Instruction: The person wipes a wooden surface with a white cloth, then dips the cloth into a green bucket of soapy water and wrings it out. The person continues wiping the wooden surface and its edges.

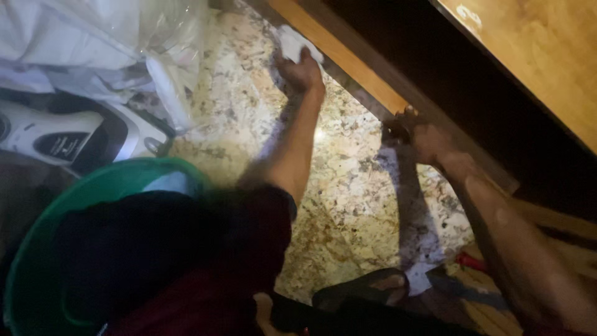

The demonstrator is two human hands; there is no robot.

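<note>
My left hand (303,70) is stretched out forward and closed on a white cloth (291,42), which is pressed against the lower edge of a long wooden board (348,65). My right hand (423,138) grips the same board's edge further along to the right, with its fingers curled over a dark spot there. What lies under those fingers is too dim to make out. Both arms reach across a speckled beige stone floor (348,186).
A green plastic basin (37,249) holding dark fabric sits at the lower left. A white appliance (56,134) and crumpled clear plastic bags (124,43) lie at the upper left. A foot in a dark sandal (367,289) is at the bottom. A red item (469,261) lies at the right.
</note>
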